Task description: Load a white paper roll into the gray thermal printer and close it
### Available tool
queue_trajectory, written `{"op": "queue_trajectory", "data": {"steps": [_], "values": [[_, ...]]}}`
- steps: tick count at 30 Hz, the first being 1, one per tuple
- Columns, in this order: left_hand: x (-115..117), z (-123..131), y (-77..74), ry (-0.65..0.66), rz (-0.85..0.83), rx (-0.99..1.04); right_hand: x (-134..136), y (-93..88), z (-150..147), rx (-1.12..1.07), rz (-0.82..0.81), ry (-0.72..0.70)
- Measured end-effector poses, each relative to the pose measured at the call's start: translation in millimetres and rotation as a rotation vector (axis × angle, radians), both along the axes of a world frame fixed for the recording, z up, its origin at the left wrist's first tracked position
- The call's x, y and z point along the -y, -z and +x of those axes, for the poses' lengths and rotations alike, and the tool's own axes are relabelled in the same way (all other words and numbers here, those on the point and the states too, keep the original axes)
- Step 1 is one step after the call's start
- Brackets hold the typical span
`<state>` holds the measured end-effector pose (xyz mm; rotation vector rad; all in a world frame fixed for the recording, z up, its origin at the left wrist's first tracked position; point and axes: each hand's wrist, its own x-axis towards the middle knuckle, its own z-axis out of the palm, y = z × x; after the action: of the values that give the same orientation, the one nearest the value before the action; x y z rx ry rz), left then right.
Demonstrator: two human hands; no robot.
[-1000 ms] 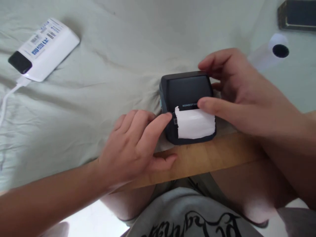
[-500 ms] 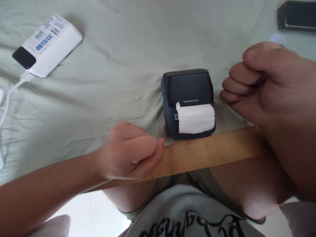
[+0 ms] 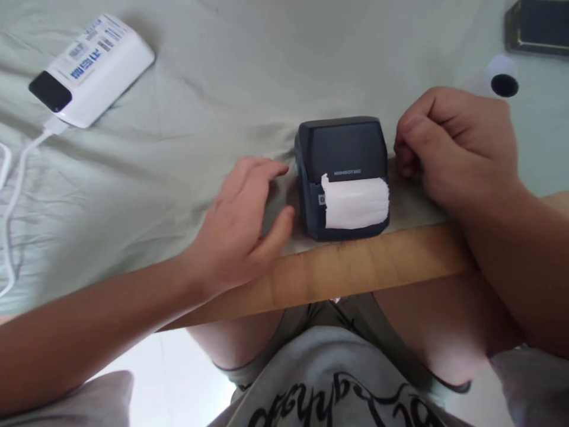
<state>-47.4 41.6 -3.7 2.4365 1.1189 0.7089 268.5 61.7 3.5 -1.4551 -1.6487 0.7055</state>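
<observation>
The left hand (image 3: 242, 222) lies palm down, fingers loosely spread and pointing up-right, thumb stretched out beside them. The right hand (image 3: 453, 148) is curled in a loose fist, knuckles up, thumb over the fingers. The bare forearms (image 3: 102, 332) slant in from either side

printer (image 3: 341, 142): 1 | paper strip (image 3: 357, 203): 1 | power bank (image 3: 93, 70): 1 | white cable (image 3: 13, 196): 1 | label roll (image 3: 501, 80): 1 | dark case (image 3: 537, 26): 1 | cloth (image 3: 200, 89): 1 | table (image 3: 368, 267): 1 | hands: 2, left hand (image 3: 235, 228) and right hand (image 3: 457, 148) | legs (image 3: 440, 332): 2 | shirt (image 3: 338, 379): 1
</observation>
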Motion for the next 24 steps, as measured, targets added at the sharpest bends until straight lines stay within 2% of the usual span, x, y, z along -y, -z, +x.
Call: {"op": "queue_trajectory", "data": {"steps": [2,7,10,13,18,24], "values": [[2,0,2.9,0.041,0.024,-0.062,-1,-2.2,1,0.112,-0.048,0.001],[2,-4,4.5,0.135,0.000,-0.178,-2,-12.0,-3,0.534,-0.253,-0.140],[0,-6,5.7,0.168,-0.002,-0.210,-3,-18.6,-10,0.711,-0.347,-0.112],[0,-6,8.1,0.148,0.005,-0.214,-5,-23.4,-15,0.814,-0.443,-0.093],[1,-4,7.7,0.124,0.009,-0.217,-4,-21.5,-7,0.912,-0.380,-0.197],[-4,-7,4.3,0.165,0.003,-0.212,-4,-13.9,2,0.912,-0.280,-0.219]]}}
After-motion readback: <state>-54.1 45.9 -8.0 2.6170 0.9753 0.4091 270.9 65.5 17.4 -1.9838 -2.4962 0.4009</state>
